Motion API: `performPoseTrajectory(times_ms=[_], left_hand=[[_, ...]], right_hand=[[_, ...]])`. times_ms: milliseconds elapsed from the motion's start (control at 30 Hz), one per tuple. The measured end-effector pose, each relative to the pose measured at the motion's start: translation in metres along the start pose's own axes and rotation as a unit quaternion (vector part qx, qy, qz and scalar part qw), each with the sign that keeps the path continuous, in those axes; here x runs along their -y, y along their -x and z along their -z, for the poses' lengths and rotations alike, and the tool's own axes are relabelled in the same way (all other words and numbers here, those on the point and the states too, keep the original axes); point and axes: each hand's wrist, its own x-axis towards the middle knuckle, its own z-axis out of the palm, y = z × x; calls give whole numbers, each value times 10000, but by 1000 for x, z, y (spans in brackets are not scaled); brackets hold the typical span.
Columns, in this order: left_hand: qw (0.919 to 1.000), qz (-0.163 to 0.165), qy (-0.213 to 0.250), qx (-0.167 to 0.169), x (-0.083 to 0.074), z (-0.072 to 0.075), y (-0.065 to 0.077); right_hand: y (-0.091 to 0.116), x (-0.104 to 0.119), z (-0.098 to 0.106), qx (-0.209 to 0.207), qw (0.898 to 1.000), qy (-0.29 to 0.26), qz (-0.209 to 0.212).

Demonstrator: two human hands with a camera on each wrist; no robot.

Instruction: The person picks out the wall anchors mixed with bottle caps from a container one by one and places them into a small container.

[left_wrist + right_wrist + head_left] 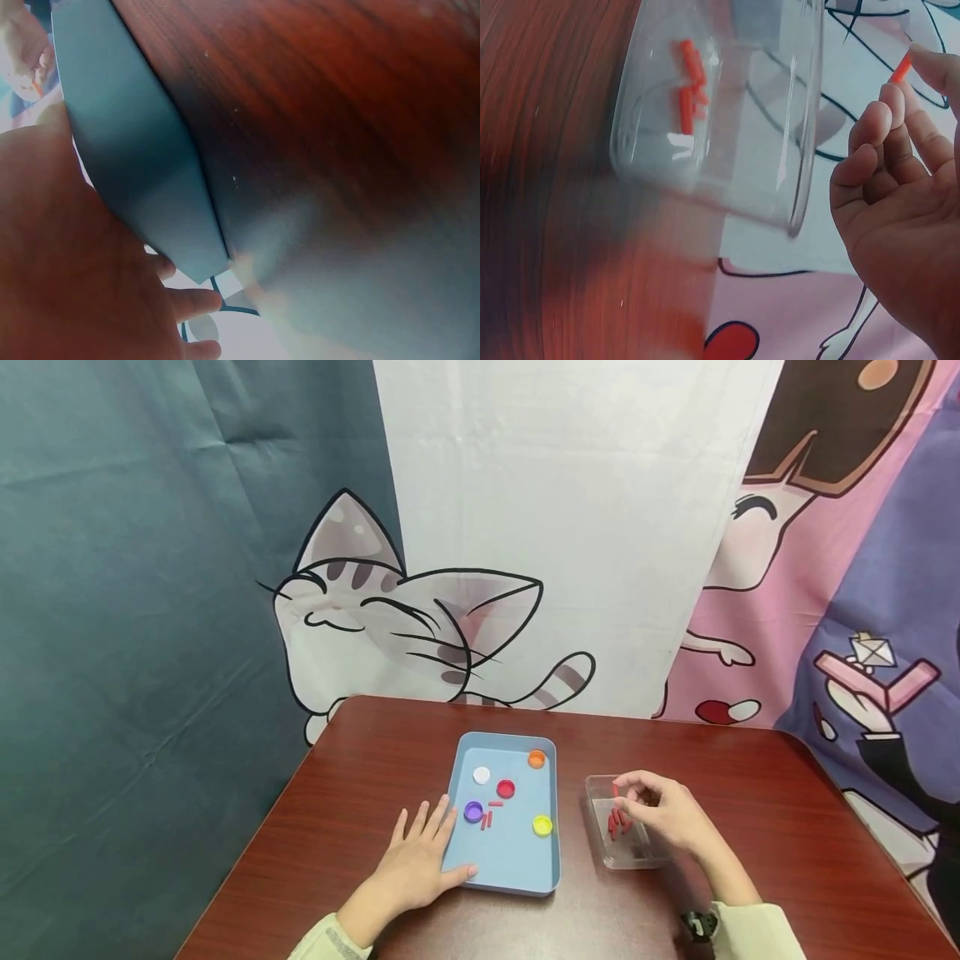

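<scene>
My right hand (663, 810) is above a clear plastic box (626, 862), pinching a short red stick (901, 68) between thumb and fingertip. Several more red sticks (687, 109) lie loose inside that box. Fingers spread, my left hand (416, 864) rests on the left rim of a blue tray (510, 872), its thumb over the near left part. In the tray sit a purple cap (473, 812), a white cap (482, 775), a red cap (506, 788), an orange cap (536, 758) and a yellow cap (542, 825). Three red sticks (490, 819) lie beside the purple cap.
Tray and box stand side by side on a brown wooden table (330, 793), a narrow strip of tabletop between them. Behind the table's far edge hangs a curtain (585, 527) printed with a cartoon cat. A dark watch (701, 927) is on my right wrist.
</scene>
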Motion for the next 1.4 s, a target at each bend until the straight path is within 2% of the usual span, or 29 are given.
performPoseTrajectory(times_ms=[433, 700, 1167, 1400], left_hand=[[10000, 41, 30, 47, -1, 1, 0], [10000, 33, 44, 67, -1, 1, 0], [10000, -20, -59, 14, 0, 0, -1], [10000, -33, -24, -14, -1, 1, -1]], right_hand=[[6, -21, 18, -124, 9998, 83, -112], [12, -28, 25, 21, 9996, -76, -254], [15, -38, 32, 106, 9986, -364, -366], [14, -39, 33, 94, 9976, -397, -553]])
